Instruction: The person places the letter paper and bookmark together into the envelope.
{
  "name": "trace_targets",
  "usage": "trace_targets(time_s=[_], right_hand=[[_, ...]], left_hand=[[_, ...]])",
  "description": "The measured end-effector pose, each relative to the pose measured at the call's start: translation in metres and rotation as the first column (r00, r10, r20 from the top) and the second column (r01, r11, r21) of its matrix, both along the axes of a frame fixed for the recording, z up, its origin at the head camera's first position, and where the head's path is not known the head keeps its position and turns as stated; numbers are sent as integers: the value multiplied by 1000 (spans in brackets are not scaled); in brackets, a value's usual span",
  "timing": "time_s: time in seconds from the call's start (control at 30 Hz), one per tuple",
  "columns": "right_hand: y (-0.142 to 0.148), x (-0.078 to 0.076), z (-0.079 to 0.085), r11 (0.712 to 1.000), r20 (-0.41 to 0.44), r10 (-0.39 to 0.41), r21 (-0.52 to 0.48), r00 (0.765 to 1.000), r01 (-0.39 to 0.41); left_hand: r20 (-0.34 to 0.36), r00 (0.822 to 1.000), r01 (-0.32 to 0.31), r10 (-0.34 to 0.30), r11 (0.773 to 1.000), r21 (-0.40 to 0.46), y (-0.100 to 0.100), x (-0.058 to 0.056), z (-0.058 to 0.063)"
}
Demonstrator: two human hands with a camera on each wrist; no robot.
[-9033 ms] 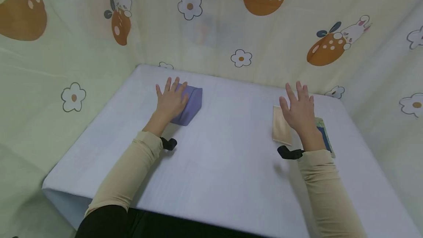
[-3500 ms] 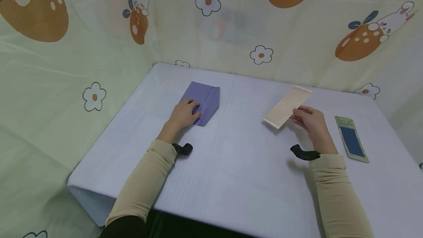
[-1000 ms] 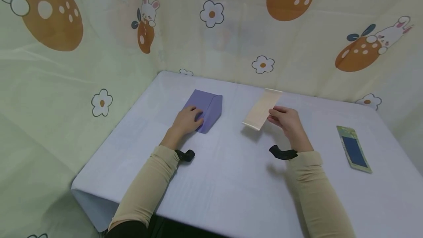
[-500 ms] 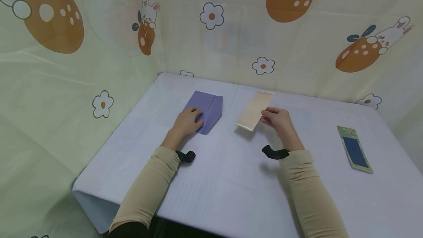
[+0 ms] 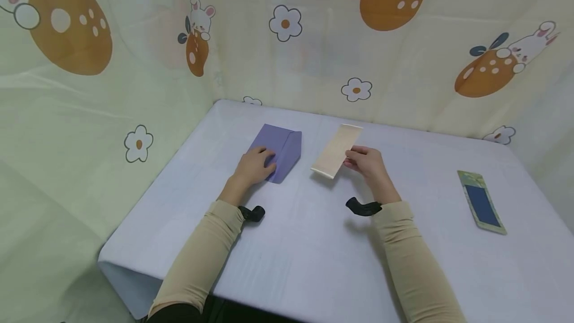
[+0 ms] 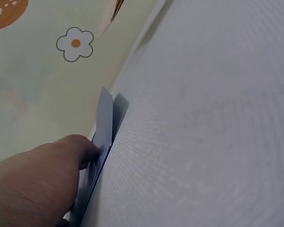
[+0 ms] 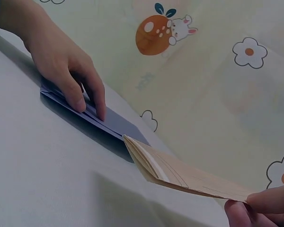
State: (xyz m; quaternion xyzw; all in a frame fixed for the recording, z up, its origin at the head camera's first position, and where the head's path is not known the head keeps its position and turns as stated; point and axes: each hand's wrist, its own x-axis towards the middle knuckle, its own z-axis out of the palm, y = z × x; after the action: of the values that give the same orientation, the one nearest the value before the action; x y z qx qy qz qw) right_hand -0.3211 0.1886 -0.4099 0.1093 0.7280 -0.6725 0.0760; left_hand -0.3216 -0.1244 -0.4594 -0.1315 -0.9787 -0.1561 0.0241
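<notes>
White-covered table (image 5: 296,258), patterned curtain (image 5: 314,59) along its far side and at left.

Near edge first: two tan sleeves (image 5: 197,258) come in from the bottom of the head view. Forearms angle inward, left one slanting up to the right, right one up to the left. Black wrist mount (image 5: 253,214) on the left, matching one on the right.

Green-and-blue packet (image 5: 482,203) lies flat on the table, well right of both hands.

Right hand (image 5: 367,163): hovering, wrist clear of the table, shadow below. Thumb and fingers pinch the right long edge of a beige folded paper (image 5: 337,151) around mid-length, little gap between the tips. Paper is off the table, long axis diagonal in the head view; right wrist view shows stacked layers at its end.

Left hand (image 5: 252,166): back up, over the near-left part of the purple envelope (image 5: 287,151). Thumb and fingers bent and spread apart, tips on the envelope; can't tell whether it's gripping or just pressing. Envelope sits on the table, left of the paper, gap between them in the head view.

Curtain print: white flowers, rabbits on orange fruit shapes.
</notes>
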Motion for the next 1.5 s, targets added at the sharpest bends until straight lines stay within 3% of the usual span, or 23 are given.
trace_targets(time_s=[0.17,0.47,0.63,0.97,1.27,1.5], right_hand=[[-5,-1,-4,999,-8,-30,-17,1000,30],[-19,-4,-17,993,30,-83,82,996,80],[-25,-5,-25,991,-27,-107,77,994,108],[-32,-1,-47,977,-136,-115,166,984,137],[-38,8,-56,925,-233,-39,360,972,124],[-40,14,-55,873,-302,70,480,951,88]], left_hand=[[3,1000,1,-1,1000,-1,1,2,0],[-7,1000,-7,7,1000,7,0,4,-2],[-12,1000,-11,11,1000,8,-2,4,0],[-10,1000,-11,11,1000,13,-1,2,-4],[-3,1000,-11,11,1000,9,1,2,-4],[-11,1000,-1,1,1000,5,1,1,-1]])
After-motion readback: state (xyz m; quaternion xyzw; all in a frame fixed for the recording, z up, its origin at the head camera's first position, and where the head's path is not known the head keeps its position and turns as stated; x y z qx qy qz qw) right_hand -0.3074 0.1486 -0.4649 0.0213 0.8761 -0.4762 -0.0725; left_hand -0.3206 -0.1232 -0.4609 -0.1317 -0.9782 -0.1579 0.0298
